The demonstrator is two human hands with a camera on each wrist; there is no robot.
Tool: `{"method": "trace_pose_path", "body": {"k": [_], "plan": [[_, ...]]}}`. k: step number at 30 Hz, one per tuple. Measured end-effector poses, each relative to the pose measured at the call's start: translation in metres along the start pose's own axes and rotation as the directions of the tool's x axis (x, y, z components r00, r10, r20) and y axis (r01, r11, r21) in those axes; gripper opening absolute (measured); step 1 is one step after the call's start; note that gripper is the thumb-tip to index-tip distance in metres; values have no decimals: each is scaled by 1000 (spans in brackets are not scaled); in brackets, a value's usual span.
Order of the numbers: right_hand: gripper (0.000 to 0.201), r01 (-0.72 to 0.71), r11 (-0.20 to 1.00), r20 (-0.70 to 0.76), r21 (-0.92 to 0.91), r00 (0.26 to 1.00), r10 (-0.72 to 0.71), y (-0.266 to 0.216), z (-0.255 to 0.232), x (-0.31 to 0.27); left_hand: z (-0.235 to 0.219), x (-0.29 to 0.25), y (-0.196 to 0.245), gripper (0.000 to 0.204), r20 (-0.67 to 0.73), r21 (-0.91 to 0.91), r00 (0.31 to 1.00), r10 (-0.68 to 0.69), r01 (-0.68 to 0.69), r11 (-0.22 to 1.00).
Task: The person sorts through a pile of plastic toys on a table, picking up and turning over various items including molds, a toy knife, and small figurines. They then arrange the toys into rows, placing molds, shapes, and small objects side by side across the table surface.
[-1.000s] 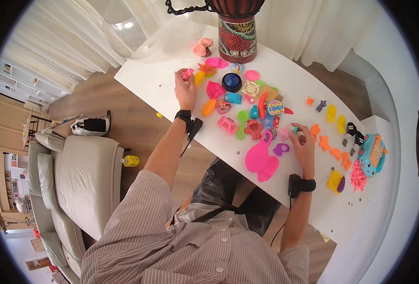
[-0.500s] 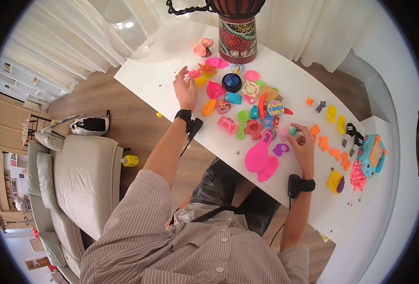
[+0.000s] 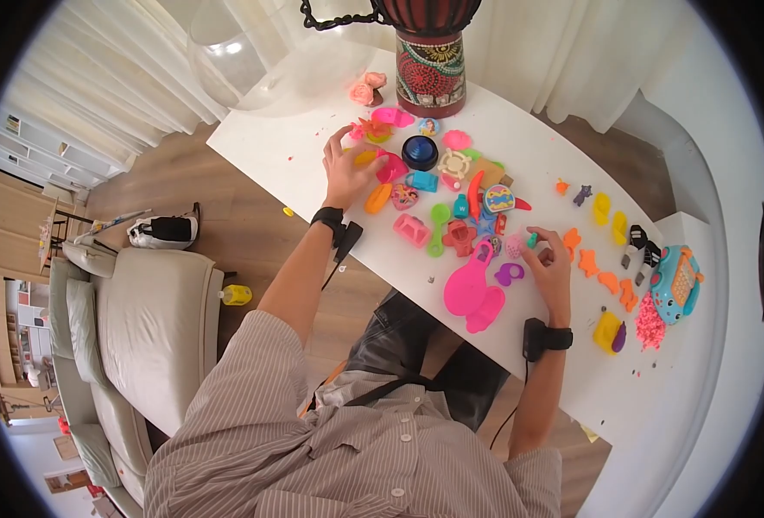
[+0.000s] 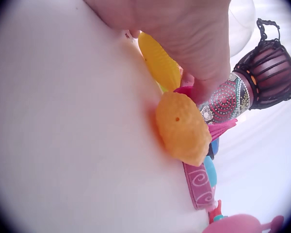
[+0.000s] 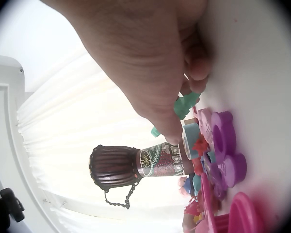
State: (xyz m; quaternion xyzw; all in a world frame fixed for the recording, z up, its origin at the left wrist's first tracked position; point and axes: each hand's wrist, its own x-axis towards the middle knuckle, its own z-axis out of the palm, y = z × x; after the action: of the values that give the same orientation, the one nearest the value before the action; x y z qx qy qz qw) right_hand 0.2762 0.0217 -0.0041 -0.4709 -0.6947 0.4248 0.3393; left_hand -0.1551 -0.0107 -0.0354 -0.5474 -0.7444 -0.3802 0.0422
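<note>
Upper left: my left hand, fingers spread over yellow corn; careless thumb could topple pink cup. Right of centre: right hand pinches green piece; slack grip could drop it.

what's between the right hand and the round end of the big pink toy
A purple toy lies between the right hand and that big pink toy, in the head view.

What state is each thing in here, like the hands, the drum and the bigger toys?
Left hand: fingers spread, by the corn.
Corn: lying, partly hidden.
Right hand: pinching the green toy.
Green toy: held by thumb and fingers.
Drum: upright.
Toy phone: keypad facing up.
Pink crumbs: loosely heaped.
Orange shapes: lying separately.
</note>
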Motion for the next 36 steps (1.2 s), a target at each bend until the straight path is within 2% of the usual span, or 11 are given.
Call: {"method": "trace_pose_path", "body": {"k": [4,6,12,20,25,29,31,33,35,36], "plan": [[37,-4,1000,1,1,1000,4,0,0,0,6,3,-12,22,-12,-30,1000,-16,15,999],[37,1,1000,1,-3,1000,-1,0,0,1,7,4,-14,20,-66,-137,994,-85,75,988],[37,-3,1000,-5,1,1000,3,0,0,1,6,4,-18,22,-115,-271,974,-195,158,949],[44,-61,996,-61,71,996,66,-5,1,1,6,4,-29,25,-138,-353,963,-231,170,920],[41,-88,985,-89,148,991,102,-3,3,-3,8,2,-38,28,-123,-420,959,-254,182,889],[37,-88,968,-85,233,990,110,5,-1,0,6,4,-28,26,-268,-399,919,-288,166,902],[35,-55,974,-122,222,989,84,3,-1,1,13,10,-24,23,-404,-424,817,-412,232,875],[34,-47,957,-140,285,986,90,4,-1,-2,15,18,-6,21,-441,-391,814,-379,205,897],[30,-17,961,-173,277,983,67,5,-1,-2,18,28,12,22,-494,-547,760,-422,106,831],[30,-13,964,-173,267,983,61,6,-1,-2,21,33,22,22,-493,-552,765,-414,93,828]]}}
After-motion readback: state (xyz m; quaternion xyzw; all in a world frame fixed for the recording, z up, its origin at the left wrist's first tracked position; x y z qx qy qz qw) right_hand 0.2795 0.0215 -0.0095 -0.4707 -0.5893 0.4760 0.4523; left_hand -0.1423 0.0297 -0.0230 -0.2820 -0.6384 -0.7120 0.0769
